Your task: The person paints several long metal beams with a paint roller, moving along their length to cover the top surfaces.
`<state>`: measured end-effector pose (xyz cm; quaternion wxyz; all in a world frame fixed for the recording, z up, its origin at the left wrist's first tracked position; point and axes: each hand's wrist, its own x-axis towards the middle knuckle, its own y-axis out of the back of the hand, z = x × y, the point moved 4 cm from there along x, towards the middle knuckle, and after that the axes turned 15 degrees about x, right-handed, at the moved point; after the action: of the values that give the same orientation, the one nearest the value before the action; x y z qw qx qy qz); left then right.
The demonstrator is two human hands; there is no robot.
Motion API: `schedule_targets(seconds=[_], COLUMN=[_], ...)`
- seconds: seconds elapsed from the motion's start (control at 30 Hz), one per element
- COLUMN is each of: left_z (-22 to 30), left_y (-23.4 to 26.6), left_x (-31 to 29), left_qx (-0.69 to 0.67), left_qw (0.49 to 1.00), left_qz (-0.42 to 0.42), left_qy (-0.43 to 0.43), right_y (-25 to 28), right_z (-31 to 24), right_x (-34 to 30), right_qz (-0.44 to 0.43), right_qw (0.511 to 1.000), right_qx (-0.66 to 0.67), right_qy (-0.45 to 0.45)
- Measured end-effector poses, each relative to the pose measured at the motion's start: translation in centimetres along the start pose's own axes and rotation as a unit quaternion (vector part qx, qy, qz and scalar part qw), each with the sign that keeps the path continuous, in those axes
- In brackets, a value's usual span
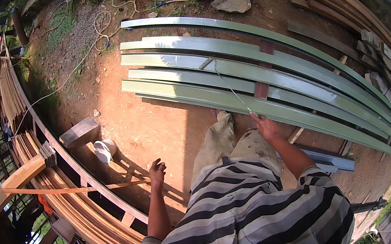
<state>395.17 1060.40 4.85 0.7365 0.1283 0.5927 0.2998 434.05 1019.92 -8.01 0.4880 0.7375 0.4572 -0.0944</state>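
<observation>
My right hand (267, 127) is closed round the grip of a small paint roller (206, 63) with a long thin wire handle. The roller head rests on one of several long beams (166, 58), which are pale green with whitish, wet-looking patches. They lie side by side in front of me, running from the middle to the far right. My left hand (157, 171) hangs in the air at my left, fingers loosely bent and apart, with nothing seen in it. Just beside it ends an orange-brown wooden strip (114, 186); any contact cannot be made out.
Reddish-brown crosspieces (261, 89) support the beams. On the left are a white bucket (105, 150), a block (79, 132) and a rack with stacked wooden boards (74, 204). A pale cable (58, 89) crosses the dirt. Timber (329, 8) and a rock (232, 2) lie beyond the beams.
</observation>
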Motion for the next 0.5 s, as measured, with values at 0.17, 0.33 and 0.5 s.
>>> schedule_targets(seconds=[0.17, 0.33, 0.5], left_z=[1.0, 0.4, -0.9], left_y=[-0.3, -3.3, -2.5], left_x=[1.8, 1.6, 1.5], left_qx=[-0.003, 0.064, 0.063], left_qw=[1.0, 0.994, 0.996], left_qz=[-0.025, -0.08, -0.056], left_qy=[0.005, -0.031, -0.041], right_y=[-2.1, -2.5, -2.1], right_z=[-7.2, -10.7, -12.0], right_x=[4.5, 6.2, 4.7], right_qz=[-0.005, 0.021, 0.026], right_qw=[1.0, 0.998, 0.995], right_qx=[0.028, 0.057, 0.092], right_qy=[0.002, 0.024, 0.007])
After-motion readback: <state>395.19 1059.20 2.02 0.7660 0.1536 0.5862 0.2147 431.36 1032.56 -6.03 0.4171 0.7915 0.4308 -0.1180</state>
